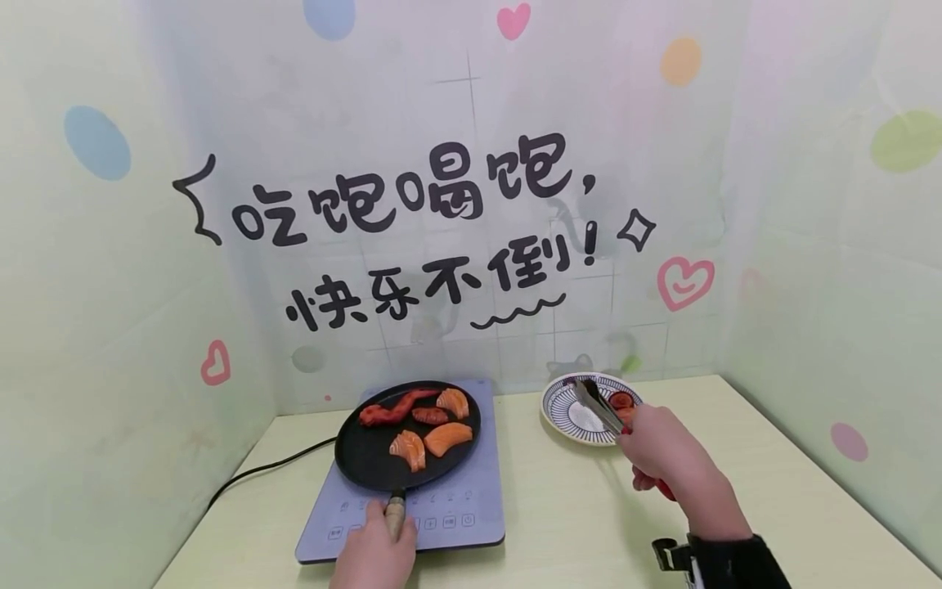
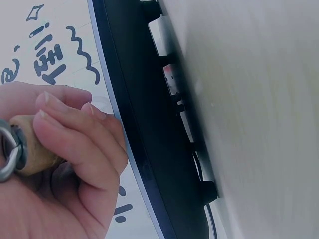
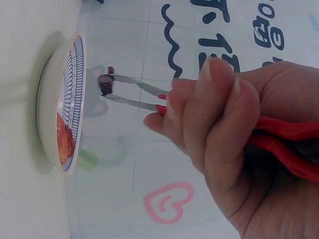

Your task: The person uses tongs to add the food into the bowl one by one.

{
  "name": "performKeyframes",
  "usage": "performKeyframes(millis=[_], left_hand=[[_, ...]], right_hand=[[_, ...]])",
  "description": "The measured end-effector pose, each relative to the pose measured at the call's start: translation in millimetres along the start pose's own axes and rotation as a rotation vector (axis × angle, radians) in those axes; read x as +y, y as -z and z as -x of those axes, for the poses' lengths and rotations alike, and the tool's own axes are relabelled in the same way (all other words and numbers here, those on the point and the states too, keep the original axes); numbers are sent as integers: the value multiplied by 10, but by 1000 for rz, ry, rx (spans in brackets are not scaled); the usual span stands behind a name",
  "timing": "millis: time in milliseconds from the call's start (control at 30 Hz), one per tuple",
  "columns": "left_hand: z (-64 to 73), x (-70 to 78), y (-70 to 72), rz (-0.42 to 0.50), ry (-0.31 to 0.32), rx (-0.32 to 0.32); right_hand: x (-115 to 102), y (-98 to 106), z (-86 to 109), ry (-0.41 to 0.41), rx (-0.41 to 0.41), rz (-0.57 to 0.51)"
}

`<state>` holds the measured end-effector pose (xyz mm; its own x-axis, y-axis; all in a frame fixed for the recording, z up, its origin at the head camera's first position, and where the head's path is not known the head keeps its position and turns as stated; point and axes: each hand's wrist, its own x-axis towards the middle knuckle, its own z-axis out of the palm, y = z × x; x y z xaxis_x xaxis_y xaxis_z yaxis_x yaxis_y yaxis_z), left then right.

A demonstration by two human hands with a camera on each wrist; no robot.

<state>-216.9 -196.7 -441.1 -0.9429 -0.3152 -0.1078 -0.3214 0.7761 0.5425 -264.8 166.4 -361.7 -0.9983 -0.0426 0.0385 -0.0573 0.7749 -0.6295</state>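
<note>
In the head view my left hand (image 1: 374, 553) grips the wooden handle (image 1: 395, 519) of a round black frying pan (image 1: 362, 458). Orange salmon-like slices (image 1: 449, 438), a long red piece (image 1: 397, 408) and a small reddish piece (image 1: 430, 415) lie in it. My right hand (image 1: 673, 454) holds red-handled metal tongs (image 3: 286, 130) over a blue-patterned white plate (image 1: 570, 419). Between the tong tips is a small dark purple piece (image 3: 105, 84), lifted off the plate in the right wrist view. Orange-red food (image 3: 64, 139) sits at one side of the plate.
The pan stands on a flat bluish induction cooker (image 1: 482, 499) with a black cord (image 1: 272, 465) running left. A pale wooden table (image 1: 567, 523) bears both cooker and plate. Printed fabric walls (image 1: 471, 106) enclose the back and sides.
</note>
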Motion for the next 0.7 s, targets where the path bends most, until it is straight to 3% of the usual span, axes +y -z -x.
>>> performKeyframes(millis=[400, 700], left_hand=[[4, -11, 7, 10, -14, 11], [3, -10, 5, 8, -8, 10]], right_hand=[[-240, -103, -12, 43, 142, -150], [-457, -228, 42, 165, 216, -182]])
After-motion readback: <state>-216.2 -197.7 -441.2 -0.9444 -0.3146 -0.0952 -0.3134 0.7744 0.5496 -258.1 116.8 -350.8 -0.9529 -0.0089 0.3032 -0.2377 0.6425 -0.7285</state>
